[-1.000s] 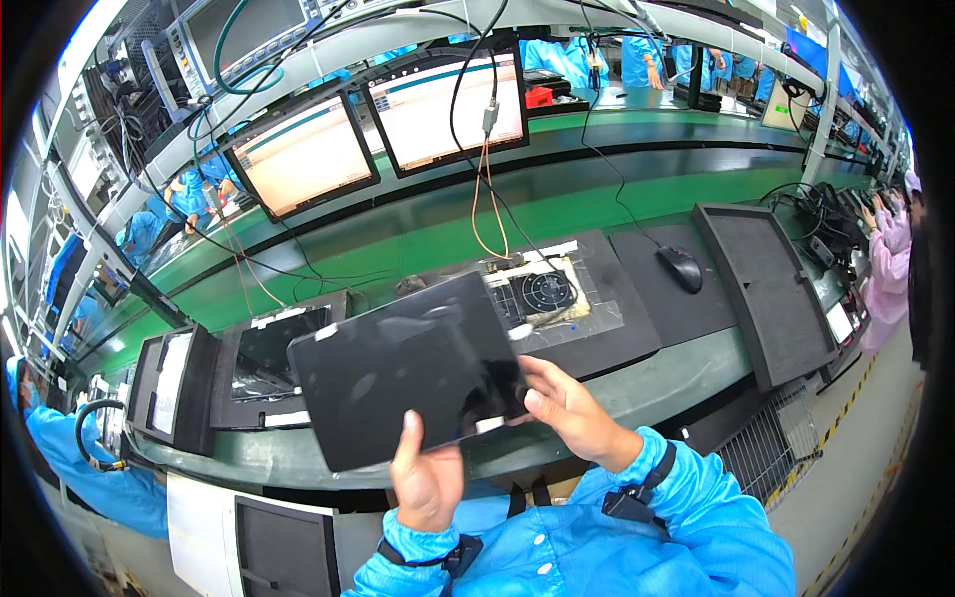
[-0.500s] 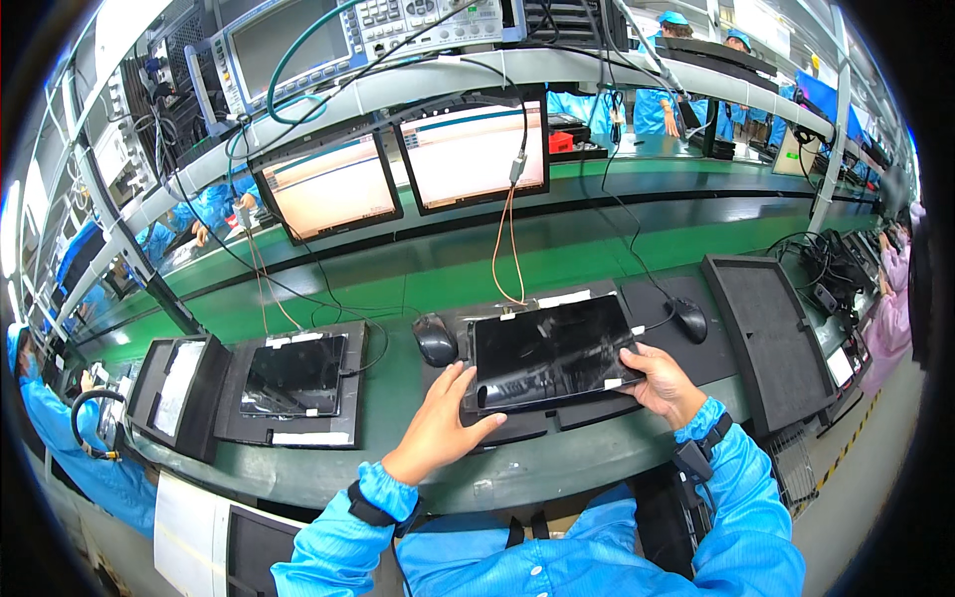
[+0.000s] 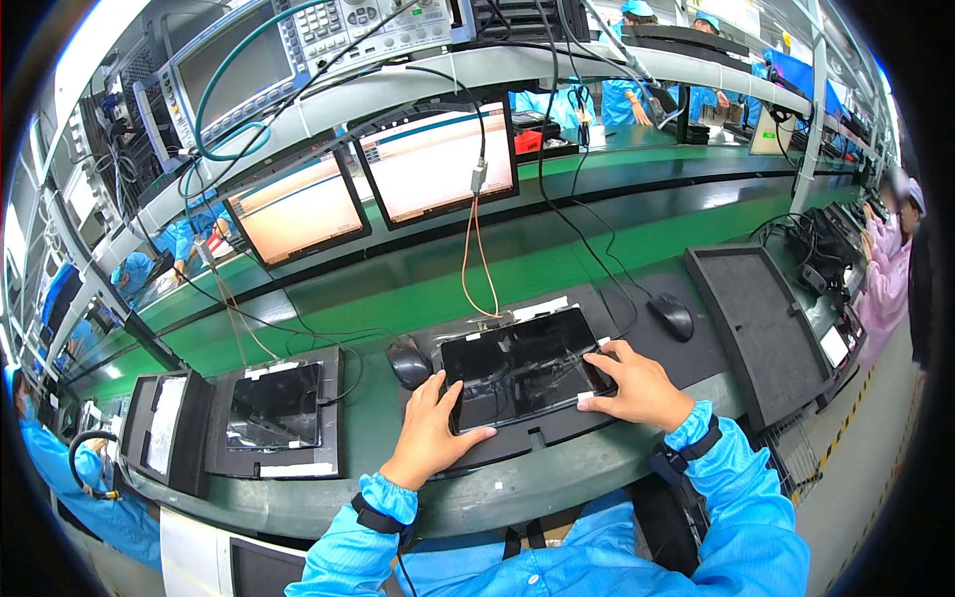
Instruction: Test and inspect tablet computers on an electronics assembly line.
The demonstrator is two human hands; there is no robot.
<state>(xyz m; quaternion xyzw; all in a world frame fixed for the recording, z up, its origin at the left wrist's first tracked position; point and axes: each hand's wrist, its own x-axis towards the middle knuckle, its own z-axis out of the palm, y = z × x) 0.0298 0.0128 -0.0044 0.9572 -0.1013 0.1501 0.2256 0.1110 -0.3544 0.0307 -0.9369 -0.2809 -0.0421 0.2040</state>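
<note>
A black glossy tablet [image 3: 517, 368] lies in a dark foam holder [image 3: 477, 453] on the green bench in front of me. My left hand [image 3: 430, 428] is at its left edge, thumb and fingers spread, fingertips against the rim. At the right end, my right hand [image 3: 642, 386] has its thumb near a small white tab at the lower corner and its fingers by the upper side. Both hands are open, touching the tablet without wrapping round it. Copper-coloured wires [image 3: 479, 254] come down to the holder's top edge.
Two black mice [image 3: 408, 360] [image 3: 670, 316] flank the tablet. A second tablet [image 3: 276, 406] sits in a foam holder to the left, beside a dark open box [image 3: 164, 428]. A black foam tray [image 3: 761, 333] stands at the right. Two monitors [image 3: 438, 164] are behind; co-workers sit around.
The tablet has gone from slightly raised to lying lower in the holder. My right hand has shifted from gripping its right edge to resting spread over that end. The view has tilted.
</note>
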